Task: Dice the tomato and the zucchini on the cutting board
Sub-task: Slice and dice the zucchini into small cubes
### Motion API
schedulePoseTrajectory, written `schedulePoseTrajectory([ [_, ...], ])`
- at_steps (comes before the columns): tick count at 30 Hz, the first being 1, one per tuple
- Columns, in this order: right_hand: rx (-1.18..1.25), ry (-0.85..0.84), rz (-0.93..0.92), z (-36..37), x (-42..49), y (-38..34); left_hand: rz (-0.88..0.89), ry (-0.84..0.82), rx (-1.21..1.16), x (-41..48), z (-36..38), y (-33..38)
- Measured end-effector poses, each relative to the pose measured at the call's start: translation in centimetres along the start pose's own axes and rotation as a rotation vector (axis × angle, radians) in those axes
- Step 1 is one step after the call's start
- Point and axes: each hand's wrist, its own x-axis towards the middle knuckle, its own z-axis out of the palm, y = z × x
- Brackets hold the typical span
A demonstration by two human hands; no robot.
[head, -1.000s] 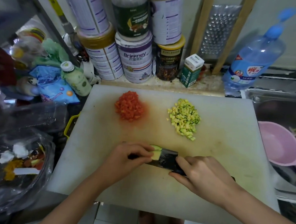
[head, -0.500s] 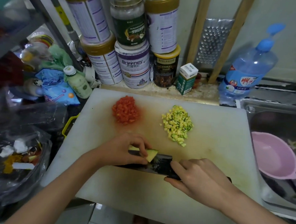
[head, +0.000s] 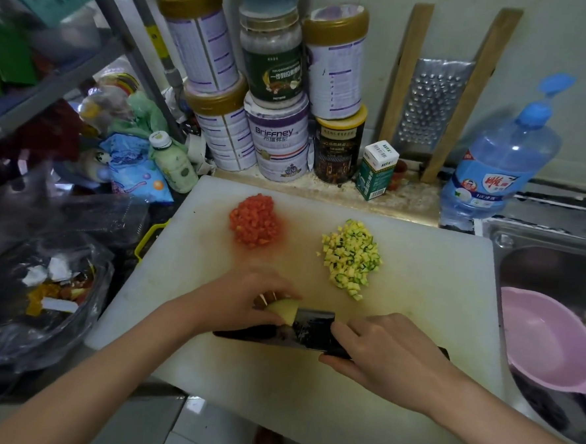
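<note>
Left hand [head: 245, 301]: my fingers curl over a pale zucchini piece [head: 284, 309], holding it down on the cutting board [head: 435, 282].
Right hand [head: 390, 354]: wrapped round the handle of my knife [head: 309, 329], forefinger laid along the flat of the blade. The blade touches the piece on its right side.
Diced tomato [head: 255, 224]: red heap beyond my left hand, apart from it.
Diced zucchini [head: 351, 258]: yellow-green heap beyond the gap between my hands.
Pink bowl [head: 545, 340]: in the sink [head: 540, 250], out past my right hand.
</note>
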Motion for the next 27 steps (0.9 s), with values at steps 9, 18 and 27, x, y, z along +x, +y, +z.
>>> schedulePoseTrajectory([
  [9,0.004,-0.028,-0.068,0.8,0.4,0.0,-0.093,-0.335,0.236,1.1,-0.1,1.7],
  [18,0.031,-0.076,0.012,1.8,-0.6,0.2,-0.222,0.149,-0.142,-1.7,1.4,-1.5],
  [27,0.183,-0.080,0.451,3.6,-3.9,0.5,-0.634,0.474,-0.071,-1.3,7.5,-2.2],
])
